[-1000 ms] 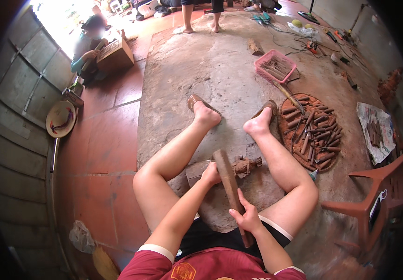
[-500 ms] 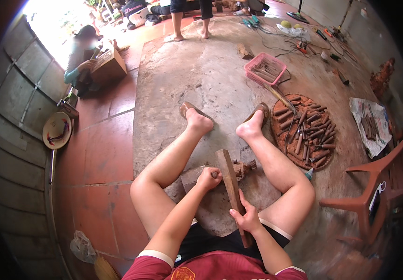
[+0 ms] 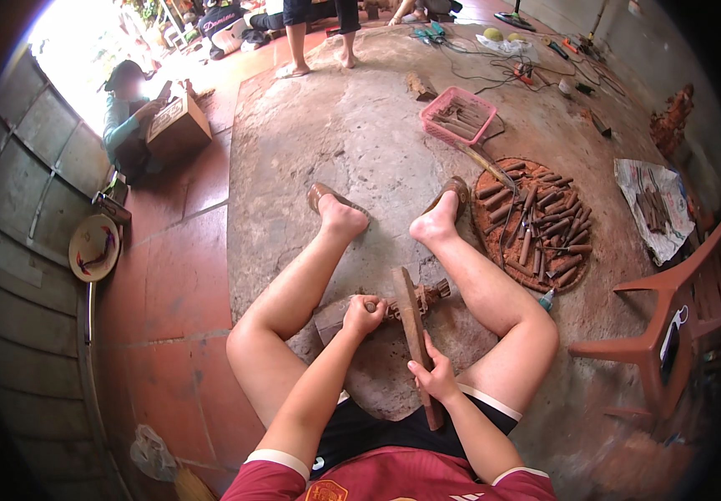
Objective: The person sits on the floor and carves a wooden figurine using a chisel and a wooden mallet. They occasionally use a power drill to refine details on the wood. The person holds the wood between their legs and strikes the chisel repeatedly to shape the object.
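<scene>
My left hand is closed around an upright tool, most likely a chisel; only the round end of its wooden handle shows above my fist, and its blade is hidden. Beneath that fist lies a carved piece of wood on the floor between my legs, its blocky end to the left and knobbly carving to the right. In my right hand is a long squared wooden bar, gripped near its lower part. The bar's far end stands just right of my left fist, over the carved wood.
A round tray to the right holds many wooden-handled tools. Beyond it is a pink basket of more tools. A brown plastic chair and a paper sack stand right. A person works at a wooden box, far left.
The view has shifted slightly. The wooden bar has turned a little and shows a narrower face. My left hand keeps its grip at the carved wood. The far-left person's hands have moved at the box.
</scene>
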`<state>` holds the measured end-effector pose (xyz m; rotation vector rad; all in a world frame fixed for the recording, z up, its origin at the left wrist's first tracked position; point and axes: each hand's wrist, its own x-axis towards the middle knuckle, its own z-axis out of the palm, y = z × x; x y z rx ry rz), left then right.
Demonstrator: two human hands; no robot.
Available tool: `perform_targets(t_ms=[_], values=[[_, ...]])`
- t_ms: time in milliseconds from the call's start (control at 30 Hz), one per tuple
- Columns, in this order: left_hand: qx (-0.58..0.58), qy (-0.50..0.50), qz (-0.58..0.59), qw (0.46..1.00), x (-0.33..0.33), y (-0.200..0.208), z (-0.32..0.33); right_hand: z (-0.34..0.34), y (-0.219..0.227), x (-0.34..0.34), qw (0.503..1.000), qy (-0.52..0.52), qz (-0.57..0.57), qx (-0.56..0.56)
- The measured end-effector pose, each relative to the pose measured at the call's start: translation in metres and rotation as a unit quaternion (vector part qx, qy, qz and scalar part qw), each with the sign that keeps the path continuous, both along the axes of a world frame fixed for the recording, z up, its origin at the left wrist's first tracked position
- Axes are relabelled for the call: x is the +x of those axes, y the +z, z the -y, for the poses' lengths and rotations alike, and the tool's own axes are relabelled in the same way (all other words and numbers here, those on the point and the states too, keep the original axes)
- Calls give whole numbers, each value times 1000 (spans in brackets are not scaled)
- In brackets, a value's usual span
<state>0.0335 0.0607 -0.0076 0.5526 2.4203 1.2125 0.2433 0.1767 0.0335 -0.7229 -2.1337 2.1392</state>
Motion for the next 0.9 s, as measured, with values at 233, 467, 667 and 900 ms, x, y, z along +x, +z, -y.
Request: perform_targets(t_ms=[233,467,667,900], values=[[-3,52,-4,999,0,-7,-2,-4,-2,-2,999,-49,9,-9],[40,91,-6,995,-15,-15,-3,1,-14,-1,998,-43,15,35],[66,65,-24,995,-14,-19,-3,-2,-32,-3,999,-29,7,36],[39,65,-22,997,4,-15,-3,-3,-19,-9,998,-25,55,30]])
